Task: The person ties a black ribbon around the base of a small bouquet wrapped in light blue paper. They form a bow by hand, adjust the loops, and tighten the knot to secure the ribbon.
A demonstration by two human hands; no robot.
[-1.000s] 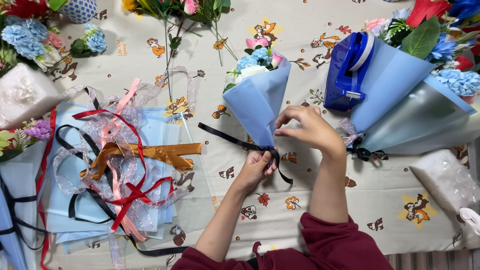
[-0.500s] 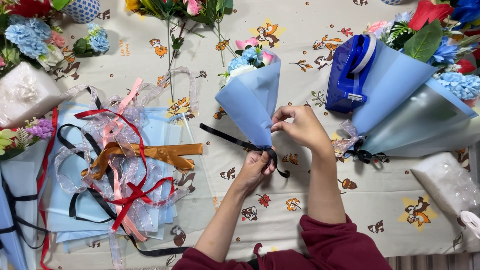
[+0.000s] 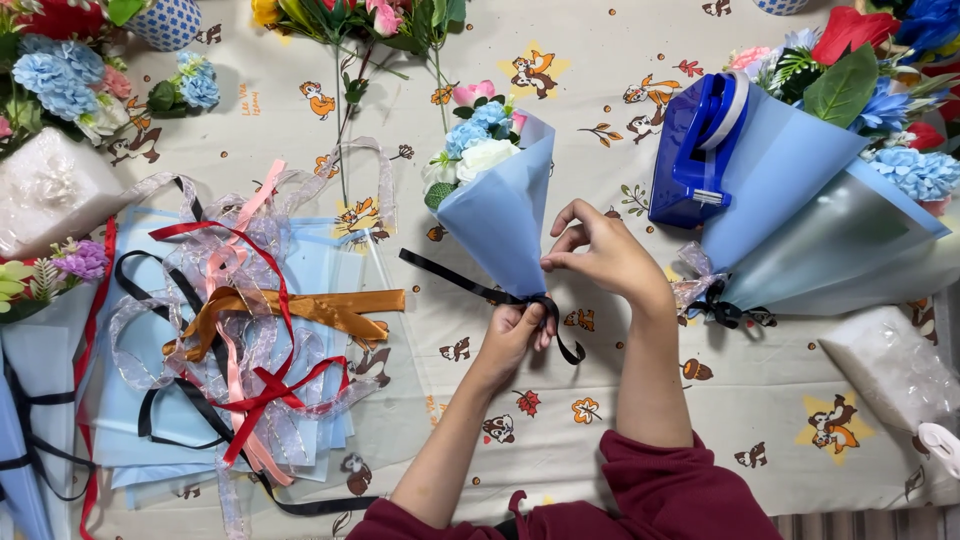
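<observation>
A cream cartoon-squirrel cloth (image 3: 600,440) covers the counter edge to edge under bright, even light, and at the near right corner there's a sliver of striped surface (image 3: 850,525).

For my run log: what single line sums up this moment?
left hand: pinching black ribbon | right hand: at blue bouquet wrap | tape dispenser: idle

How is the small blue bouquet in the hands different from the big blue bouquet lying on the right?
The small bouquet is one narrow cone; the big bouquet is much wider.
The small bouquet shows a few pale blue, white and pink blooms; the big bouquet adds red flowers and large green leaves.
The small bouquet is gripped at its neck by the left hand, the right hand beside it; the big bouquet lies untouched.
Both have blue wrap and dark ribbon.
</observation>
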